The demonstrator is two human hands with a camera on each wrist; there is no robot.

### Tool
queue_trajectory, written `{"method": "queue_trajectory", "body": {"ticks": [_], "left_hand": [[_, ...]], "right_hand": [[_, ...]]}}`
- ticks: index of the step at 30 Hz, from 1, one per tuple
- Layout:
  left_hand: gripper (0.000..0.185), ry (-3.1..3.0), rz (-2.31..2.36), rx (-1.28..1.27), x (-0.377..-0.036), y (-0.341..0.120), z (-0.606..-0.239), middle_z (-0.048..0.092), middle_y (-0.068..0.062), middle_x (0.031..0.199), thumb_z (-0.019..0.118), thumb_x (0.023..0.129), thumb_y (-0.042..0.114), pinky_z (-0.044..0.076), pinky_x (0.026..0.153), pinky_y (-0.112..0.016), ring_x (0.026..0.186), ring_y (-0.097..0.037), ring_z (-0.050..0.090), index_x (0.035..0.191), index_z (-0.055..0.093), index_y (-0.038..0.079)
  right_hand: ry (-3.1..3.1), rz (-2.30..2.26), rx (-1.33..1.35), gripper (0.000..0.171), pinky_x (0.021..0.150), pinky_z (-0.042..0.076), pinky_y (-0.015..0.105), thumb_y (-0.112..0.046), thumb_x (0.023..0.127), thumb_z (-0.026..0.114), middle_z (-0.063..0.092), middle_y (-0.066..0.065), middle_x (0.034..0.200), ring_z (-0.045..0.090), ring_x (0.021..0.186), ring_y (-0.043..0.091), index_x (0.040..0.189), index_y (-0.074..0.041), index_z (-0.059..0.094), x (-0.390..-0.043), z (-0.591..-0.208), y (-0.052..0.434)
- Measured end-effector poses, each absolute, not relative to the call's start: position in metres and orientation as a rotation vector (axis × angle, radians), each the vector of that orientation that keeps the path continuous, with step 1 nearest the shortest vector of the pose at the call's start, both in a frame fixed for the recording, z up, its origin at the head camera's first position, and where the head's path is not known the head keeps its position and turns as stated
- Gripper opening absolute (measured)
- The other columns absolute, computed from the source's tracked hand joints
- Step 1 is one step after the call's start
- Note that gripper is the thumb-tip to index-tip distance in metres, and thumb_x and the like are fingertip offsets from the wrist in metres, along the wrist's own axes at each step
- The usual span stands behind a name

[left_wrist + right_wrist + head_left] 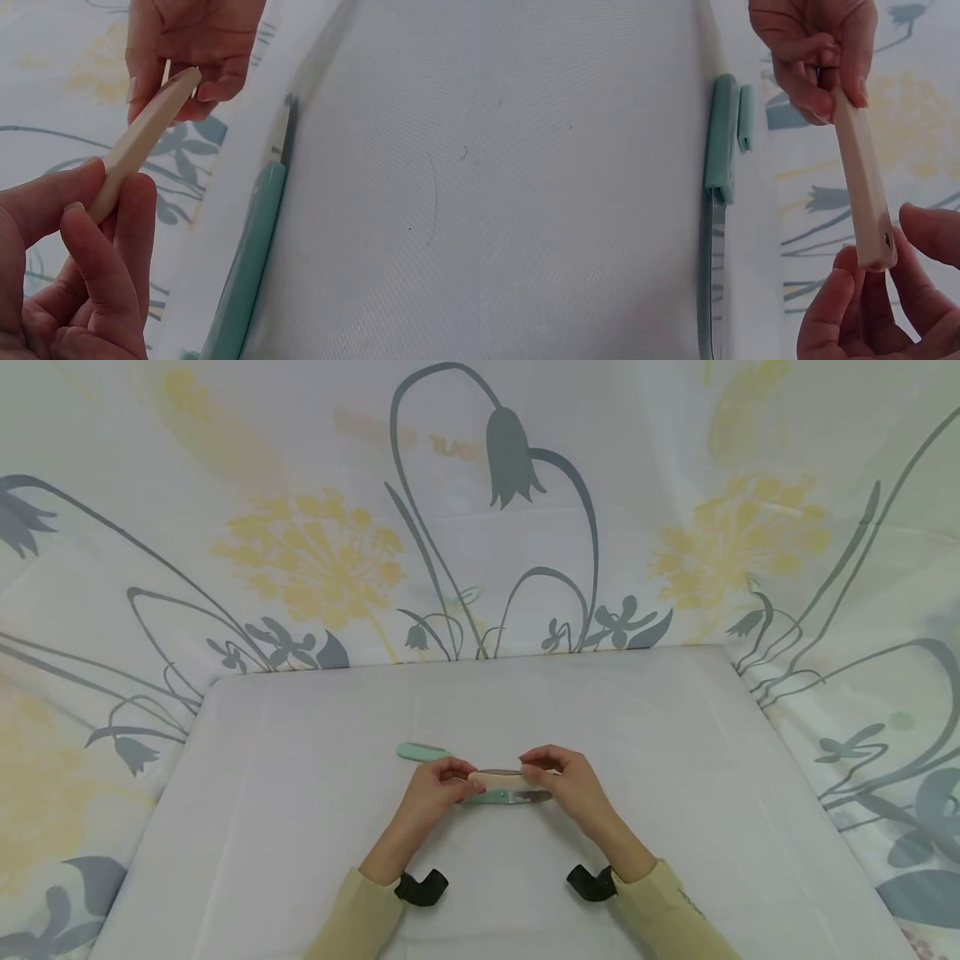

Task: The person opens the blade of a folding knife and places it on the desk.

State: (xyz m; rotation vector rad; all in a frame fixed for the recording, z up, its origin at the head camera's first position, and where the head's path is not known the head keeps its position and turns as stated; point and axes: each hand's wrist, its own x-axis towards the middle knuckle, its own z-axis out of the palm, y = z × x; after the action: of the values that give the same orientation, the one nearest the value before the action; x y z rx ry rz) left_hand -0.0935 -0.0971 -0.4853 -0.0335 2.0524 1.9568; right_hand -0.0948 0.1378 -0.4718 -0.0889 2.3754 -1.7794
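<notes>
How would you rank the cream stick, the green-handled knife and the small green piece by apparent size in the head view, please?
1. Green-handled knife and cream stick: similar length; hands hide the ends, so no ranking.
2. Small green piece: clearly smallest.

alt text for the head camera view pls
Two hands, left hand and right hand, hold a cream stick by its ends above a white table. A mint-handled knife lies beneath, a mint piece behind.

Cream stick, mint-green knife, grey-yellow floral cloth
</notes>
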Motion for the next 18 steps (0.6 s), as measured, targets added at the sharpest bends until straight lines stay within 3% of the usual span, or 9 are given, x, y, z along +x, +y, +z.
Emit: {"method": "queue_trajectory", "body": {"ticks": [10, 18], "left_hand": [[0.023, 2.052, 1.972, -0.063, -0.092, -0.095, -0.482, 0.073, -0.006, 0.090, 0.071, 0.086, 0.003, 0.047, 0.069, -0.024, 0.080, -0.013, 0.065, 0.107, 0.067, -0.003], [0.023, 2.047, 1.955, -0.050, -0.095, -0.094, -0.480, 0.073, -0.009, 0.093, 0.068, 0.086, -0.001, 0.048, 0.071, -0.026, 0.081, -0.013, 0.066, 0.109, 0.066, -0.006]], "right_hand": [[2.378, -1.641, -0.153, 0.020, 0.087, 0.046, 0.035, -0.028, 0.094, 0.071, 0.070, 0.000, 0.109, 0.058, 0.102, 0.020, 0.107, -0.013, 0.076, -0.102, -0.473, 0.129], [2.313, -1.637, -0.141, 0.016, 0.082, 0.048, 0.035, -0.026, 0.093, 0.071, 0.070, 0.001, 0.102, 0.059, 0.093, 0.020, 0.100, -0.013, 0.077, -0.108, -0.472, 0.121]]}}
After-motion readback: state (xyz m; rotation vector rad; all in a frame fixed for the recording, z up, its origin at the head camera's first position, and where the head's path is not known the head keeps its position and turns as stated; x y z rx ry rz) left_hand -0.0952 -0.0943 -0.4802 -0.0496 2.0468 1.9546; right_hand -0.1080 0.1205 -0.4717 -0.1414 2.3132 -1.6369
